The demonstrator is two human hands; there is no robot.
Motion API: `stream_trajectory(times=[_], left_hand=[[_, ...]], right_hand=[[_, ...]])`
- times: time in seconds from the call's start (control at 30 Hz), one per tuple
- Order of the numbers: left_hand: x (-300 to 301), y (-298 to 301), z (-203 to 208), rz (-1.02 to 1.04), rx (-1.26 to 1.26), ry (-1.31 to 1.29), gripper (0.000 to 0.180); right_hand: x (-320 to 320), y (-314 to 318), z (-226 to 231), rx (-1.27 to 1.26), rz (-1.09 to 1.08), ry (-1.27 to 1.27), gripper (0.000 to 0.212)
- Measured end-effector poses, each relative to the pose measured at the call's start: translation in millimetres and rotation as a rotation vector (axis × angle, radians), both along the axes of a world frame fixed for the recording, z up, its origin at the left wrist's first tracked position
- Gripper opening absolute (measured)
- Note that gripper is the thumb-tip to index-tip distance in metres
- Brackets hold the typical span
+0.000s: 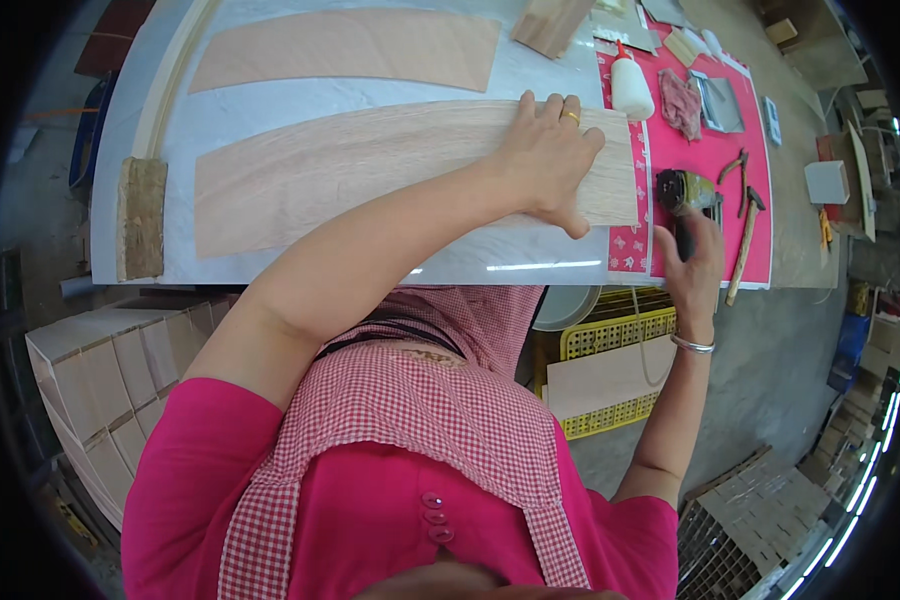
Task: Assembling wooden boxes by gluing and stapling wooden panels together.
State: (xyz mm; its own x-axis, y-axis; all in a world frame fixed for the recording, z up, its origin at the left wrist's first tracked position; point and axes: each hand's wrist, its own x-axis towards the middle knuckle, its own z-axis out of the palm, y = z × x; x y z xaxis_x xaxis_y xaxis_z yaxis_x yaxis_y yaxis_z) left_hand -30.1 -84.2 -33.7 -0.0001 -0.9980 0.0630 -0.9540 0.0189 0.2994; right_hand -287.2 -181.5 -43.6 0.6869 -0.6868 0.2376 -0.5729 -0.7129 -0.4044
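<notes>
**Left hand on the board, right hand at the tool**

Well to the left of our left hand, we see a block [142, 222] near the table's edge, with a long strip [177, 75] running beyond it. Farther away from us than that hand, and to its left, a second board [350, 50] lies flat by itself on the table [530, 247].

The board [370, 170] we are working with lies flat under our left hand [555, 155], most of its length stretching out to the left. The hand is spread across its right part, fingertips by the far edge and thumb at the near edge. We cannot tell whether it clasps those edges or only presses down.

Just beyond that hand, to its right, a bottle [632, 90] lies on its side. Farther right, our right hand [692, 245] is at the dark handle of a tool [688, 188] over the pink mat [715, 157]. Thumb and fingers lie about the handle, but blur hides whether they are closed on it, so we cannot tell. A rag [680, 105] lies beyond that hand; a hammer [744, 245] lies just to its right.

We judge the step in hand to be steadying the board while managing the tool. The next move calls for a sure hold on the handle and a board that does not slide.
</notes>
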Motion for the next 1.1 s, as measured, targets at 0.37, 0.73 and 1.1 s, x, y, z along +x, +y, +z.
stream_trajectory(times=[0.37, 0.73, 1.1], left_hand=[[-8.6, -0.8, -2.1, -0.004, 0.021, -0.001, 0.086], [-3.6, 1.3, 4.0, 0.006, 0.062, 0.016, 0.085], [-4.5, 0.9, 0.9, 0.013, 0.029, 0.014, 0.085]], right_hand=[[-50.1, -43.5, -31.5, -0.136, -0.301, 0.156, 0.053], [-13.1, 66.0, 111.6, 0.63, -0.393, -0.065, 0.02], [-4.0, 65.8, 111.9, 0.62, -0.349, 0.027, 0.019]])
